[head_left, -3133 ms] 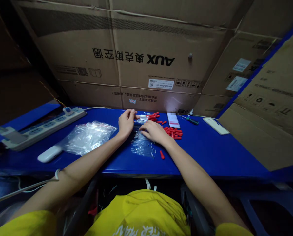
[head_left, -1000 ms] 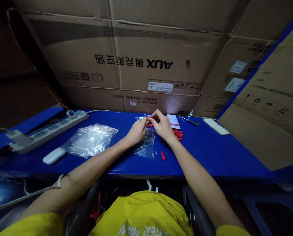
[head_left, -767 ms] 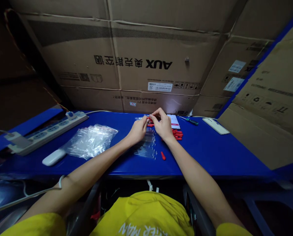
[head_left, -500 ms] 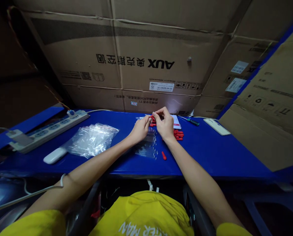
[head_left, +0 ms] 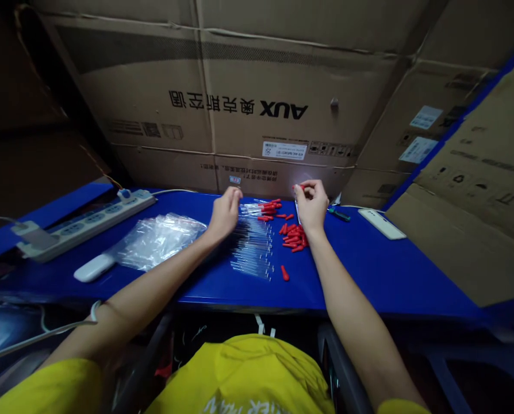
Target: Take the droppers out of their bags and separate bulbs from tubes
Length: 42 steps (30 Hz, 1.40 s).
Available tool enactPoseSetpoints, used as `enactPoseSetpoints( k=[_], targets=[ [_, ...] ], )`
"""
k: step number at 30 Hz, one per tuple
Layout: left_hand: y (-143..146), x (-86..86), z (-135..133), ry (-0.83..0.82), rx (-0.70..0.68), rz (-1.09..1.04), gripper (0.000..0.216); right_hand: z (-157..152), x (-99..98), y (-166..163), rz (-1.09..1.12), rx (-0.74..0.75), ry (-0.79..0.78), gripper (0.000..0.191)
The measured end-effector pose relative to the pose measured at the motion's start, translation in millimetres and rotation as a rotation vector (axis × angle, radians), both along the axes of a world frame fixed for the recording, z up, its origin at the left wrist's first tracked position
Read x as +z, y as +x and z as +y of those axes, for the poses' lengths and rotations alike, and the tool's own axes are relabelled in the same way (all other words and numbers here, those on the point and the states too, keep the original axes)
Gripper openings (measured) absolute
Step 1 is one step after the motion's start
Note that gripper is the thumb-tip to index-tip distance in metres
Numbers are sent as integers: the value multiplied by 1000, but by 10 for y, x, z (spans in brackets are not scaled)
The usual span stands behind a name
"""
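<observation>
My right hand point(head_left: 314, 206) is raised at the back of the table, with a red rubber bulb point(head_left: 298, 187) pinched at its fingertips. My left hand point(head_left: 226, 214) is closed left of the glass tubes; whatever its fingers hold is hidden. Many thin glass tubes point(head_left: 252, 247) lie side by side between my arms. Behind them lie several glass droppers fitted with red bulbs point(head_left: 271, 206). A pile of loose red bulbs point(head_left: 295, 237) sits beside my right wrist, and a single red bulb point(head_left: 285, 273) lies nearer the front edge.
Clear plastic bags point(head_left: 157, 241) and a white oblong device point(head_left: 94, 268) lie to the left. A power strip point(head_left: 88, 221) stands behind them. At the right are a green-handled screwdriver point(head_left: 338, 214) and a white phone point(head_left: 381, 223). Cardboard point(head_left: 240, 75) walls the back.
My hands were together over the red-bulbed droppers. They have moved apart, left hand leftward and right hand rightward, uncovering the droppers and the pile of bulbs.
</observation>
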<state>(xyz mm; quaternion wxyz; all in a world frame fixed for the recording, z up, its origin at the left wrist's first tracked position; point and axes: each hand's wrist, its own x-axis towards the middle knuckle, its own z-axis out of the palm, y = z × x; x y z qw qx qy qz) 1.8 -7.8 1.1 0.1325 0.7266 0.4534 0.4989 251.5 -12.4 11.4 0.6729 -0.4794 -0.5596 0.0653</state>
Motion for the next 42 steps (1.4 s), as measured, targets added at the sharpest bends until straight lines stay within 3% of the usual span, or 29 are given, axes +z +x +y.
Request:
enactPoseSetpoints(
  k=[3,6,9,11,14,18,23,27,30,33,42],
  targets=[
    [-251,-15,192,-76,202,12,29,-29,-26,-99,-35,41,-50,23],
    [-507,-5,366,-263,247,84,29,-36,-48,-114,-55,65,-104,23],
    [-702,78,473,-208,212,224,31,-38,-62,-126,-110,87,-158,26],
    [-786,132,509,-155,270,321,33,-46,-62,-145,-143,106,-174,25],
    [-824,138,515,-258,348,506,36,-69,-52,-181,-169,127,-186,23],
    [-763,33,467,-478,320,776,42,-112,-33,-219,-188,131,-214,22],
    [-711,-51,428,-494,318,880,48,-162,-14,-247,-211,130,-204,19],
    [-674,-59,418,-438,256,853,52,-187,-11,-250,-250,133,-199,18],
    [-623,-40,409,-436,218,852,39,-196,-9,-246,-275,134,-198,18],
    [-563,0,380,-514,155,782,26,-198,-7,-240,-280,134,-182,18],
    [-470,117,212,-706,-180,514,19,-175,-5,-187,-283,118,-188,20]
  ],
)
